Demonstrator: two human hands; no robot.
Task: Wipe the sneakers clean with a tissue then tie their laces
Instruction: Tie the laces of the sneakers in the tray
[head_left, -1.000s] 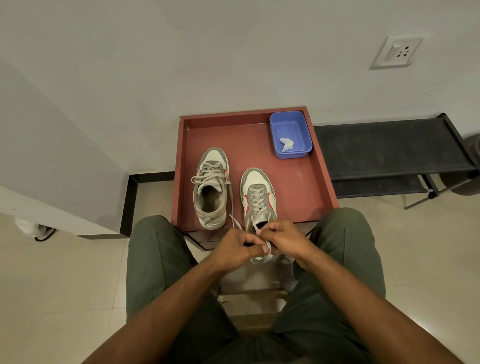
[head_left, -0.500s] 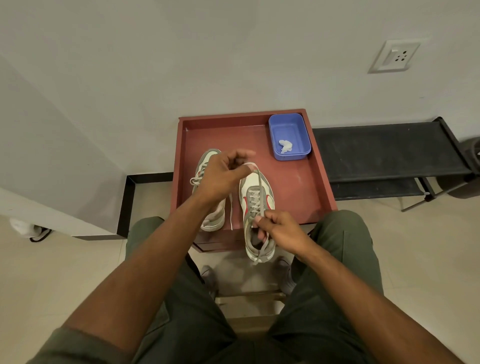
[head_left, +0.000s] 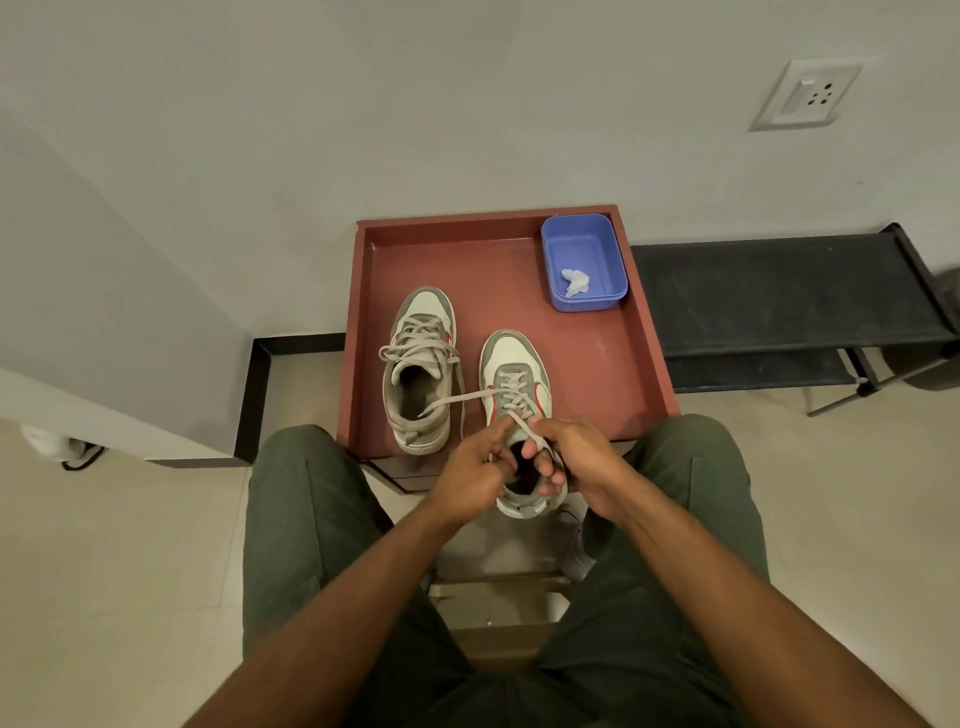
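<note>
Left hand (head_left: 470, 475) drawn back from above the sneakers, both hands pinching laces (head_left: 519, 418) over right sneaker (head_left: 517, 387), right hand (head_left: 571, 457) fingers curled.

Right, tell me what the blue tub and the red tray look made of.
Small blue rectangular tub: looks like moulded plastic, with rounded corners and a soft sheen. Square red-brown tray: matte painted wood or board, perhaps; flat walls, square edges, no visible grain.

Two sneakers sit on the tray (head_left: 639, 332): left sneaker (head_left: 421, 374) near the front edge, right sneaker (head_left: 517, 384) hanging over it. A box (head_left: 584, 244) holding a tissue (head_left: 575, 282) sits in the back right corner.
</note>
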